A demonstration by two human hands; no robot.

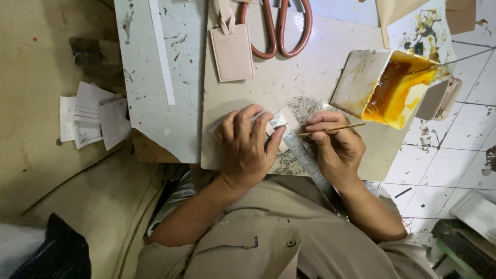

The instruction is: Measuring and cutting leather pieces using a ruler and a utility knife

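Observation:
My left hand (247,145) presses flat on a small pale leather piece (287,117) and on a metal ruler (306,161) that lies diagonally across the work board (320,67). My right hand (336,147) pinches a thin wooden stick (336,128), whose tip points left toward the ruler's edge. A square tin of orange glue (395,88) stands tilted just beyond my right hand.
A pale leather tag (232,51) and red-handled scissors (281,28) lie at the board's far side. A white strip (161,51) rests on a grey board at left. Paper scraps (93,120) lie on the floor at left. A white tiled floor (449,155) is at right.

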